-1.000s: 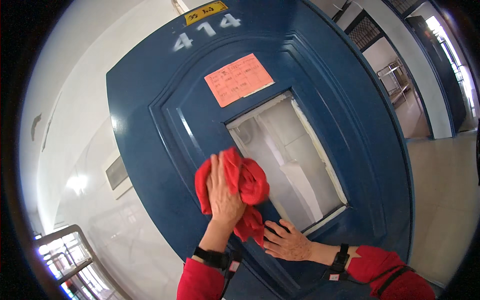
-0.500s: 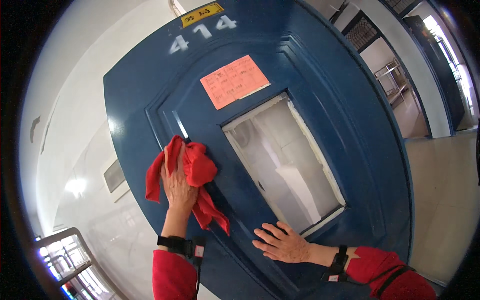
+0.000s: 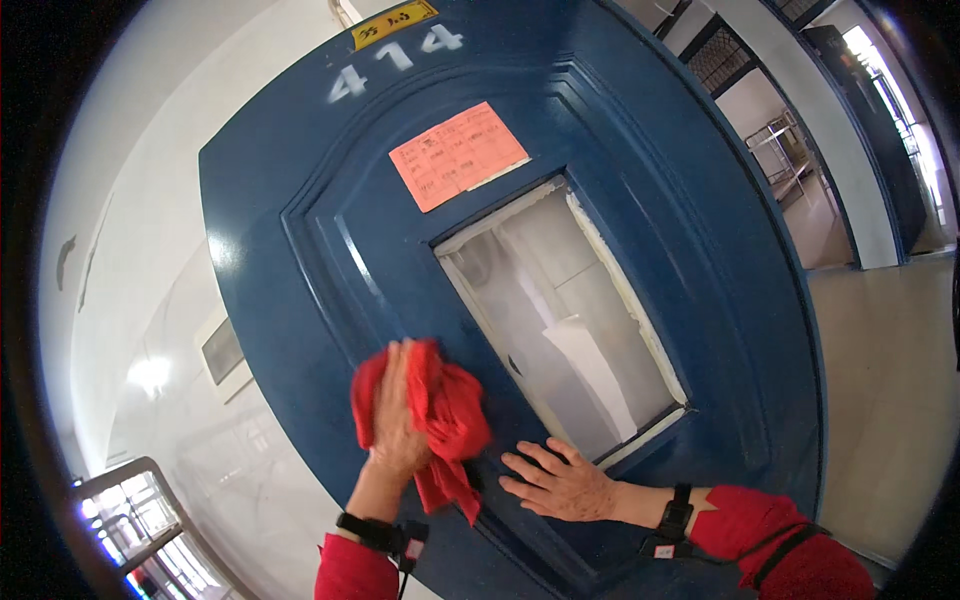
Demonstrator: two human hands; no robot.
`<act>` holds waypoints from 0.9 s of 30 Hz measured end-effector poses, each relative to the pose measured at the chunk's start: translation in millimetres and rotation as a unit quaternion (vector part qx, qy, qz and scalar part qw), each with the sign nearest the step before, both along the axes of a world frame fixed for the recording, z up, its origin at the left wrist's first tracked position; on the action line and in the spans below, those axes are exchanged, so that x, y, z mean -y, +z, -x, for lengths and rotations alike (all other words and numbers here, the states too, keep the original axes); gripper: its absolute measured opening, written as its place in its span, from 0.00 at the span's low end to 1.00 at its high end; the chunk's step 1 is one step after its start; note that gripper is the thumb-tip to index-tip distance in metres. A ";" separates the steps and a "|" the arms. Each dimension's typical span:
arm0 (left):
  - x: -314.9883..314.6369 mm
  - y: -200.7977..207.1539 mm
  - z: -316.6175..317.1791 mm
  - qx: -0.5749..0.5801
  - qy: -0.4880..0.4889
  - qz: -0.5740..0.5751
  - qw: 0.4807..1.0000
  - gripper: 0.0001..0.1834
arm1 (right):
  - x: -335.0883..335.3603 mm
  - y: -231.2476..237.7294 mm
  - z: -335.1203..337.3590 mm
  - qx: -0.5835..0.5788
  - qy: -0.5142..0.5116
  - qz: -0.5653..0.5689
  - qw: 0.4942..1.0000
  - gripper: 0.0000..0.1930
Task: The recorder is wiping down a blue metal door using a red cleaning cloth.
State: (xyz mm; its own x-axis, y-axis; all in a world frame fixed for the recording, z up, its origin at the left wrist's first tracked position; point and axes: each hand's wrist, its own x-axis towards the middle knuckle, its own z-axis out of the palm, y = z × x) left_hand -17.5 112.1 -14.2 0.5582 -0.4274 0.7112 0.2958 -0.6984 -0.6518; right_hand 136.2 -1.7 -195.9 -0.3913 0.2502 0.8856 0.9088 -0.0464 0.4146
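Observation:
A dark blue panelled door (image 3: 700,300) fills the middle of the head view. Against its surface, left of the small window, my left hand (image 3: 398,425) presses a bunched red cloth (image 3: 450,410); the cloth's lower end hangs past the palm. My right hand (image 3: 560,483) lies on the door just below the window's lower left corner, its fingers spread and holding nothing. The window pane (image 3: 545,300) has a whitish, rough border, and a pale sheet shows behind it. Above it a pink paper (image 3: 458,155) is stuck to the door.
A yellow label (image 3: 395,24) and white painted numerals sit near the door's top. Left of the door is a white wall (image 3: 190,420) with a switch plate (image 3: 224,352). A barred window (image 3: 150,530) is at lower left. Beyond the door's right edge lies a tiled floor (image 3: 885,390).
My left hand has slid the red cloth down and to the right along the door. My right hand stays at nearly the same place. The view has shifted slightly.

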 end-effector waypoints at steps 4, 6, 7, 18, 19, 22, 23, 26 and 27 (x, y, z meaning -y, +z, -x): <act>6.9 71.5 4.4 0.183 -0.019 -0.013 0.983 0.25 | 3.3 -1.3 1.3 0.003 0.021 -0.003 1.000 0.27; 12.3 83.5 -0.1 0.276 0.024 -0.045 0.960 0.24 | 1.1 -1.1 0.3 -0.003 0.027 0.002 1.000 0.27; 19.2 83.3 -4.6 0.276 0.024 -0.044 0.960 0.24 | 0.4 -0.8 0.0 -0.006 0.033 0.005 0.999 0.26; 30.9 27.4 -41.0 -0.029 0.029 -0.037 0.998 0.27 | -1.4 -1.8 -1.6 -0.004 0.006 0.012 1.000 0.25; 25.3 39.8 -38.8 0.012 0.036 -0.065 0.997 0.27 | -0.5 0.0 1.3 -0.007 0.009 -0.002 1.000 0.25; 20.6 90.2 -32.3 0.108 0.007 -0.024 0.994 0.29 | -0.4 -1.8 -1.3 -0.011 0.005 0.013 1.000 0.26; 22.7 99.4 -21.4 0.149 -0.001 0.024 0.989 0.29 | -1.1 -2.2 -1.8 -0.008 0.008 0.013 1.000 0.26; -3.2 110.0 5.0 0.204 0.121 0.002 0.972 0.29 | -2.2 -3.8 -3.7 -0.011 0.011 0.014 1.000 0.27; -8.4 105.4 6.5 0.223 0.082 0.009 0.971 0.29 | -3.0 -4.0 -2.7 -0.011 0.010 0.014 1.000 0.27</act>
State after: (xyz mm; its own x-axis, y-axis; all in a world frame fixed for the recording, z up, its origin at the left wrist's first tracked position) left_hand -24.0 120.5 91.2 0.2527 -0.3444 0.9042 0.6537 -0.6282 -0.4220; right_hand 138.9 1.3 -199.8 -0.3766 0.2682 0.8867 0.9184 -0.0173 0.3953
